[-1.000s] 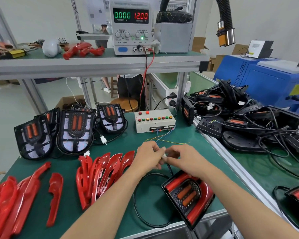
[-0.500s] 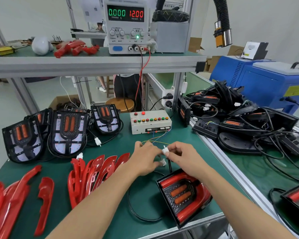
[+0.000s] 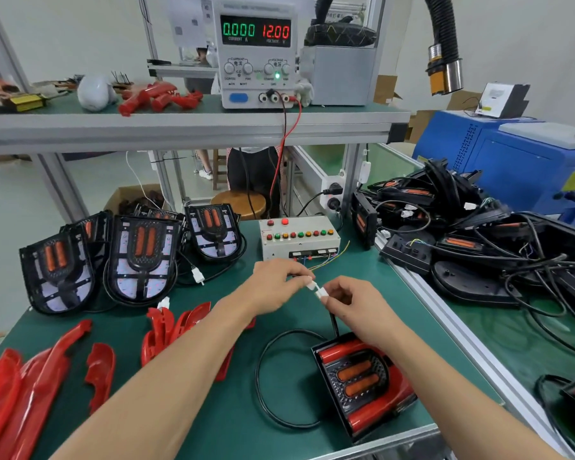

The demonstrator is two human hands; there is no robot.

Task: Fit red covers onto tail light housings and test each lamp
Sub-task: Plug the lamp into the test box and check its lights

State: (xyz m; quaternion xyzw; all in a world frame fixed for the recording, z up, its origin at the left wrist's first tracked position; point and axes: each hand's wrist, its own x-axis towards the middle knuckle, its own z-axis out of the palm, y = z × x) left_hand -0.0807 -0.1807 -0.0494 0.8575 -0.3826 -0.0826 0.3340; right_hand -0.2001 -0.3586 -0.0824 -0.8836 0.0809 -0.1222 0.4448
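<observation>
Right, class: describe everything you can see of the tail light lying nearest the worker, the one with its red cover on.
The tail light lies face up near the bench's front edge. It looks like a black plastic housing with a glossy red cover around a dark honeycomb centre holding two unlit orange bars. A black cable loops from it up to a white connector, pinched by the right hand.

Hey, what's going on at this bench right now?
A person is at a green bench testing tail lamps. The left hand pinches one small white plug wired to the grey button test box; the right hand pinches the white plug on the black cable of the red-covered lamp. The plugs look apart. The supply reads zero current.
</observation>
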